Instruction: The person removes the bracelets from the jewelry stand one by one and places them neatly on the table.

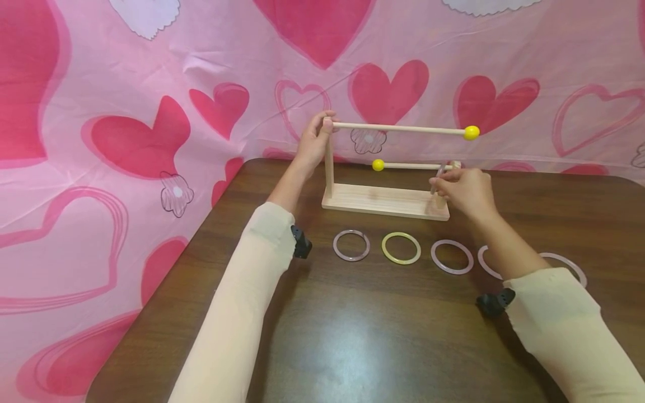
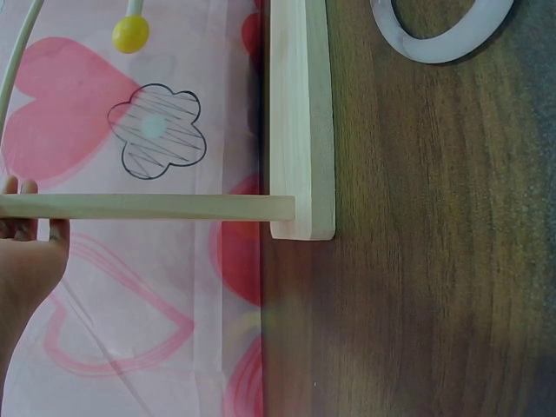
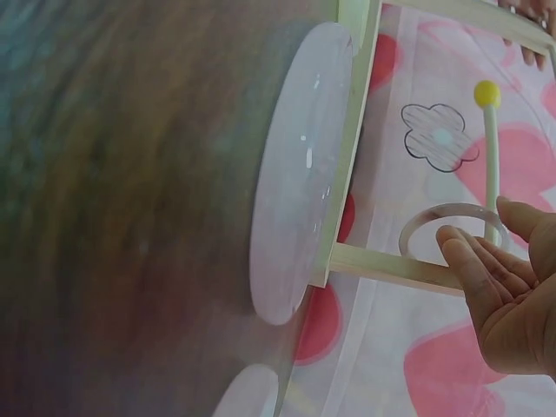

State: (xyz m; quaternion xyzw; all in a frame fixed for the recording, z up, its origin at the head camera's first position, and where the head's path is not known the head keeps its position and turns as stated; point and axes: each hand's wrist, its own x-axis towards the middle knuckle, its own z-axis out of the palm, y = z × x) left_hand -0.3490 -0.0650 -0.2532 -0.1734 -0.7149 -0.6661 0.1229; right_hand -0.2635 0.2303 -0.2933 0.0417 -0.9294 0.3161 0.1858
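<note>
A pale wooden stand [image 1: 385, 201] has two posts, each with a rod ending in a yellow ball. My left hand [image 1: 312, 140] grips the top of its taller left post [image 2: 156, 207], where the upper rod [image 1: 398, 128] joins. On the right, my right hand [image 1: 468, 190] pinches a translucent pale ring [image 3: 447, 210] between thumb and fingers. That ring appears to be around the lower rod [image 1: 415, 166], close to the shorter right post [image 3: 391, 267], which the hand partly covers in the head view.
In front of the stand lie several rings in a row: a greyish-lilac ring [image 1: 335, 245], a yellow ring [image 1: 384, 248], a pink ring [image 1: 433, 257] and others partly behind my right forearm. A pink heart-print cloth [image 1: 282, 56] hangs behind the brown table [image 1: 322, 336].
</note>
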